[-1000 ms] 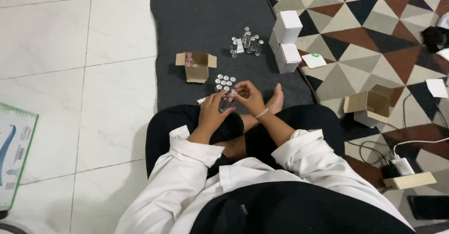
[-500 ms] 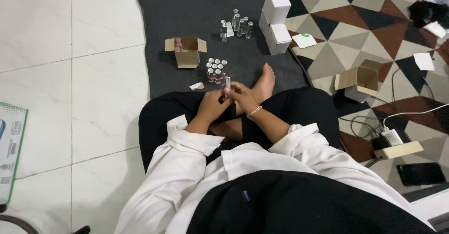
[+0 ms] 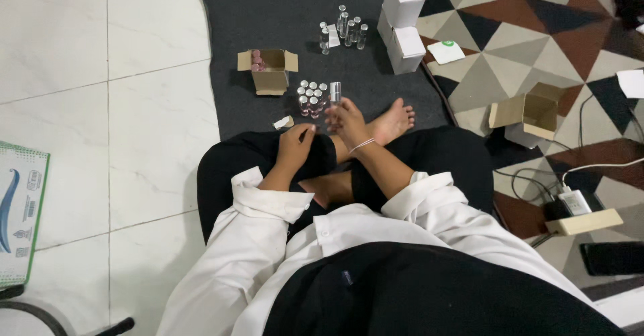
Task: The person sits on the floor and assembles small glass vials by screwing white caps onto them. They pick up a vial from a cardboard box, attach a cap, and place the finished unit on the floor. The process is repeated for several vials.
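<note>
Far left: a green-edged printed booklet (image 3: pixel 20 215) lies on the white tiled floor (image 3: pixel 100 74).
Dark mat: a small open cardboard box (image 3: pixel 268 71) holds pink-capped pieces; just right of it stands a cluster of small vials (image 3: pixel 310 96).
Left hand (image 3: pixel 295 145): rests over the crossed legs with fingers curled, near a small paper scrap (image 3: pixel 283 122); whether anything sits in its grip cannot be told.
Right hand (image 3: pixel 347 118): its grip closes on a small clear vial with a silver cap (image 3: pixel 335 91), held upright just right of the cluster, above the mat.
Further back: more clear vials (image 3: pixel 345 30) stand beside two white boxes (image 3: pixel 402 20).
Right: an open cardboard box (image 3: pixel 530 111) sits on the patterned rug (image 3: pixel 537 34).
</note>
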